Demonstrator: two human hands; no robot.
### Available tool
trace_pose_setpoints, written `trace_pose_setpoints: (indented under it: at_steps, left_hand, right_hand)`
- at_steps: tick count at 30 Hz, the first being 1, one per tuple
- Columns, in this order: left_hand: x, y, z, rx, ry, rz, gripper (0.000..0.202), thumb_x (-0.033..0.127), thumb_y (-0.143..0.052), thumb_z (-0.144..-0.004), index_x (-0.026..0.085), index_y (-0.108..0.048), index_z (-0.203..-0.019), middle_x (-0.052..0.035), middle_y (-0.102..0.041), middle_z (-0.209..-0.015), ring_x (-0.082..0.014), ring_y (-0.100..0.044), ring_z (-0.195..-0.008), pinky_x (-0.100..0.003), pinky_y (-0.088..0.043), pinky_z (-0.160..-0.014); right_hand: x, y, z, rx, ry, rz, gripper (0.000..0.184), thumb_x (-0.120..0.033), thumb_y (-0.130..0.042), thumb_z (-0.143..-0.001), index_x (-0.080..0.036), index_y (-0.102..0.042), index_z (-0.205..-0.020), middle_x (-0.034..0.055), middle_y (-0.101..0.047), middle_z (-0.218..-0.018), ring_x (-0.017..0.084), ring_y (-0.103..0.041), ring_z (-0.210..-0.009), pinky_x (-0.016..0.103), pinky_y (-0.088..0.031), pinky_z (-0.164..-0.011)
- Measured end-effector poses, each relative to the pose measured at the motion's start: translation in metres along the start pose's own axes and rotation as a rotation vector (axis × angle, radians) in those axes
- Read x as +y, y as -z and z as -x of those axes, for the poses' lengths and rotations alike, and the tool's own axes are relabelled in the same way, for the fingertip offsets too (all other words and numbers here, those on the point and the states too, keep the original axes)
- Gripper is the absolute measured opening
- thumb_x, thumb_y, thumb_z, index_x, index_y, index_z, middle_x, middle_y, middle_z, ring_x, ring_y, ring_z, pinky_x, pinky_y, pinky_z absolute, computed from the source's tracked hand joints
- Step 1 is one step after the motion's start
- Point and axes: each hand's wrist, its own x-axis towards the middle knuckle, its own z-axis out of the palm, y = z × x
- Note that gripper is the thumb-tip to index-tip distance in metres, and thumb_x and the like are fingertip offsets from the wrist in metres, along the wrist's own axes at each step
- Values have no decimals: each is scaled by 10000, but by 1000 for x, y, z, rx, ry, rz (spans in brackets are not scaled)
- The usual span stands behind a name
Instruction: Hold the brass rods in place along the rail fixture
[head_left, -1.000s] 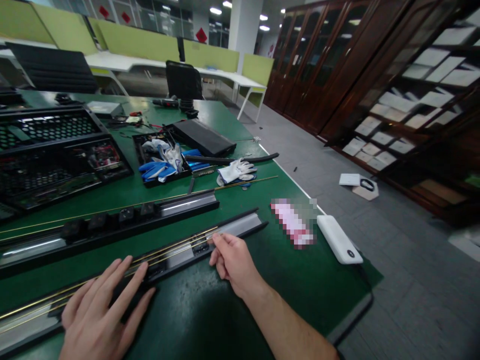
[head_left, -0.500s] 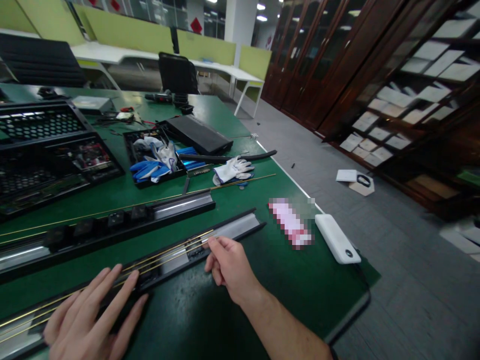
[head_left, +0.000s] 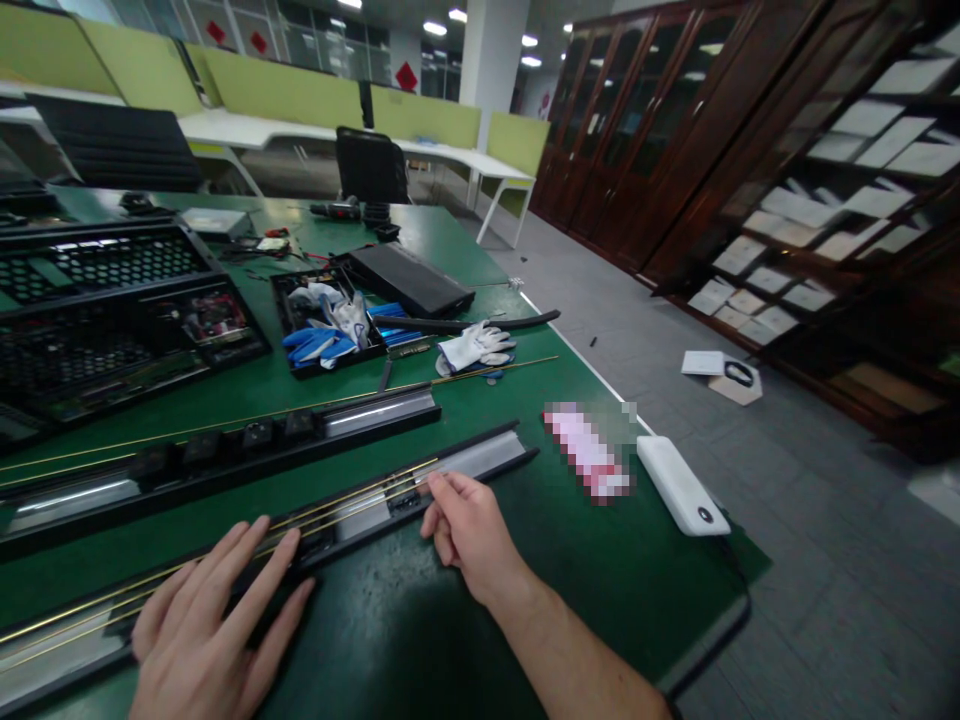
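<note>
I'm apparently aligning golden rods (head_left: 352,495) along a channel (head_left: 491,452).
My left hand (head_left: 206,625) spreads over them, my right hand (head_left: 469,520) pinches near their ends; the next move likely needs gentle guiding.

No legible words, labels, brands or numbers — on any surface.

The left hand (head_left: 217,630) hides part of the near black-edged channel (head_left: 484,455) and its gold rods (head_left: 367,488). These and a perforated black case (head_left: 120,315) are cut off at the left edge. The right hand (head_left: 476,530) obscures whether it pinches a rod end. Pixelation masks a pink-and-white object (head_left: 586,450)
</note>
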Motion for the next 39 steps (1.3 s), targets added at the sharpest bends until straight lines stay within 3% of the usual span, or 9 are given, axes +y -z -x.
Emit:
trace_pose_setpoints:
  at_steps: [14, 34, 39]
  left_hand:
    - [3, 5, 2, 35, -42, -53, 594, 435, -526, -938, 295, -403, -1502, -129, -442, -1531, -371, -453, -1371, -560, -302, -1127]
    - [2, 10, 1, 25, -47, -76, 595, 318, -595, -919, 290, -434, -1491, -117, -470, -1518, -324, -453, -1389, -495, -321, -1122]
    - [6, 16, 1, 2, -24, -85, 527, 290, -589, -933, 263, -493, -1450, -125, -479, -1509, -305, -438, -1402, -486, -323, -1128]
  right_hand:
    - [4, 0, 4, -3, 65, 7, 418, -582, -642, -841, -168, -607, -886, -13, -623, -557, 55, -368, -285, 186, -120, -284]
    - [-1, 1, 5, 54, 124, -6, 434, -577, -700, -793, -160, -599, -861, -4, -625, -572, 47, -354, -286, 176, -119, -290]
    - [-4, 1, 7, 112, 165, -22, 410, -545, -736, -779, -168, -575, -768, 16, -633, -586, 43, -365, -293, 168, -148, -287]
